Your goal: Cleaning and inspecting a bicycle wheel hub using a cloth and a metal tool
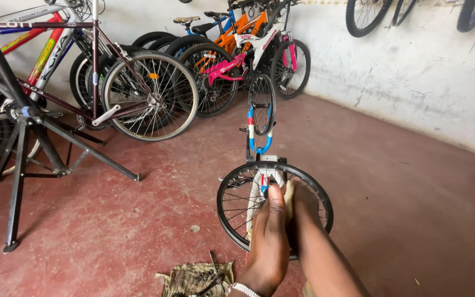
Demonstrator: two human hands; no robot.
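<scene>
To your far left you had a black repair stand (18, 165) carrying a maroon bicycle (92, 71); orange and pink bicycles (243, 52) leaned on the far wall (413, 71), a dirty rag (196, 279) lay near

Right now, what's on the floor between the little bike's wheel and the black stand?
Head view: only bare red floor between wheel and stand, plus one small pebble.

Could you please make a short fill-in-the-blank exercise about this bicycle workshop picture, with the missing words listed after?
1. Both hands, the left hand and the right hand, meet at the hub of a small black ____.
2. The small bicycle stands upside down on the ____ floor.
3. A dirty rag lies near the ____ wrist.
4. The repair stand is on the ____ side of the picture.

Missing words: wheel; red; left; left
</scene>
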